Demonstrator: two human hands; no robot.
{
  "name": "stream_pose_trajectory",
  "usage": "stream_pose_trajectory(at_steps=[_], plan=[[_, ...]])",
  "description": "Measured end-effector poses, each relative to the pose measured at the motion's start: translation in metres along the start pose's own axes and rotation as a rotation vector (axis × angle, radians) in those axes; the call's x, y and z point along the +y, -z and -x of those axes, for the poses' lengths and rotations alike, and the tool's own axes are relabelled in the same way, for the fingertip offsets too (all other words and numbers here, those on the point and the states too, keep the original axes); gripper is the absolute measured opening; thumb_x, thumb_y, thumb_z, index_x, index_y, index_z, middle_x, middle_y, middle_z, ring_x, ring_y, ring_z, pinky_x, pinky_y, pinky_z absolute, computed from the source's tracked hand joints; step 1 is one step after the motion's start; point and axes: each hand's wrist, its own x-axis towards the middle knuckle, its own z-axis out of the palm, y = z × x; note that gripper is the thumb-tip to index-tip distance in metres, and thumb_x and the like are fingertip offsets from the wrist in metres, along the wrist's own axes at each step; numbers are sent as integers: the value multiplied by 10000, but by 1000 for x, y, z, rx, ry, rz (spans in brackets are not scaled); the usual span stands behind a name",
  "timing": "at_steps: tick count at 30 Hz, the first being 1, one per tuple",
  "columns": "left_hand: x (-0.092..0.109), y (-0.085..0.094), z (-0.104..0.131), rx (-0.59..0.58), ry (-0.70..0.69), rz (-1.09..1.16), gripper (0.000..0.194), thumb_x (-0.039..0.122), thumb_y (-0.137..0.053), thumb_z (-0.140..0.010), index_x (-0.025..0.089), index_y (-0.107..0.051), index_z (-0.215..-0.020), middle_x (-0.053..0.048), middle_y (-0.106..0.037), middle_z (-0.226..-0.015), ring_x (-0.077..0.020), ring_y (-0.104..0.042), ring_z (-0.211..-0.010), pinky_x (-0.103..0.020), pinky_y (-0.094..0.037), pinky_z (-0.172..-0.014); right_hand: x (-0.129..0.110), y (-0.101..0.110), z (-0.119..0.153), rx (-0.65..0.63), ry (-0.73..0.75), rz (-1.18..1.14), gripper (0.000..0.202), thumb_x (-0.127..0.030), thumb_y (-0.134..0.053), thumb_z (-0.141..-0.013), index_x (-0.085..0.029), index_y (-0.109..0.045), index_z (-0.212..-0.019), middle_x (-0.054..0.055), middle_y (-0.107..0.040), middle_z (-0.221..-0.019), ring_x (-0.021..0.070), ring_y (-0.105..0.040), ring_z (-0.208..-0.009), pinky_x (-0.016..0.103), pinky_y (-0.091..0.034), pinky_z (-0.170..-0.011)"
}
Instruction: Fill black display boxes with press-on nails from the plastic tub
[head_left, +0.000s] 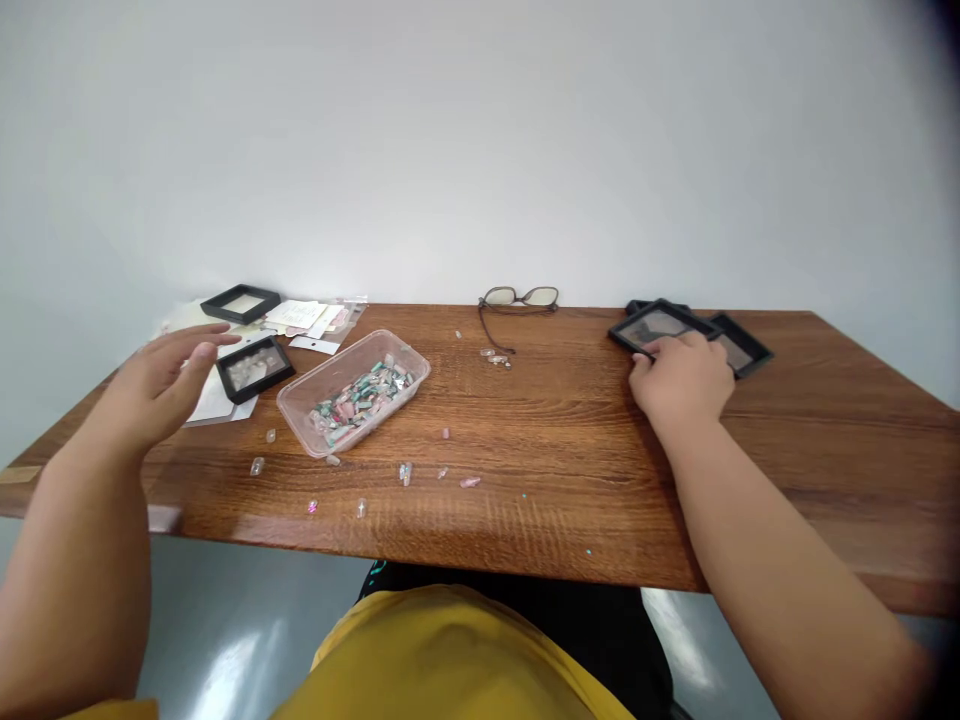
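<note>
From the middle of the wooden tabletop [555,440], the right hand [686,380] lies at two o'clock, fingers grasping a black display frame [654,325] that overlaps another black frame [759,352]. At nine o'clock, the left hand [169,385] is raised, released and holding nothing, beside a small black case [264,388] of clear pieces. A clear plastic tub [319,390] of what look like false nails [364,397] sits at ten o'clock; eyeglasses [499,297] rest at twelve.

Wooden table [570,440], black frames [742,345], tub [319,385], eyeglasses [538,297]
</note>
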Motion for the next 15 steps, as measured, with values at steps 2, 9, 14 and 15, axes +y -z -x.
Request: stream_pose_trajectory(at_steps=[2, 9, 14, 15], plan=[[25, 10, -2, 80, -107, 49, 401, 676, -609, -1036, 388, -805, -1234, 81, -789, -1385, -323, -716, -1240, -580, -581, -1062, -12, 7, 6, 16, 5, -25, 363, -442, -741, -1055, -183, -698, -1307, 116, -678, -1389, 296, -667, -1256, 548, -593, -1075], [173, -27, -21, 54, -606, 202, 491, 497, -826, -953, 378, -707, -1415, 32, -730, -1503, -300, -679, -1410, -527, -546, -1239, -78, 72, 33, -168, 411, -474, 186, -405, -649, -1043, -227, -704, -1052, 64, -703, -1100, 222, -669, -960, 410, -586, -872], [247, -78, -30, -37, -917, 182, 406, 366, -656, -1079, 252, -652, -1469, -67, -733, -1503, -310, -629, -1495, -518, -558, -1213, -96, 141, 46, -402, 690, -757, 216, -469, -645, -1045, -273, -723, -999, 28, -707, -1002, 165, -629, -759, 318, -520, -657], [255, -84, -31, -40, -934, 256, 327, 251, -625, -1064, 249, -699, -1382, -42, -803, -1373, -266, -725, -1367, -458, -605, -1143, -95, 150, 45, -446, 726, -778, 204, -453, -644, -1054, -280, -729, -989, 18, -710, -980, 157, -629, -743, 311, -516, -645]])
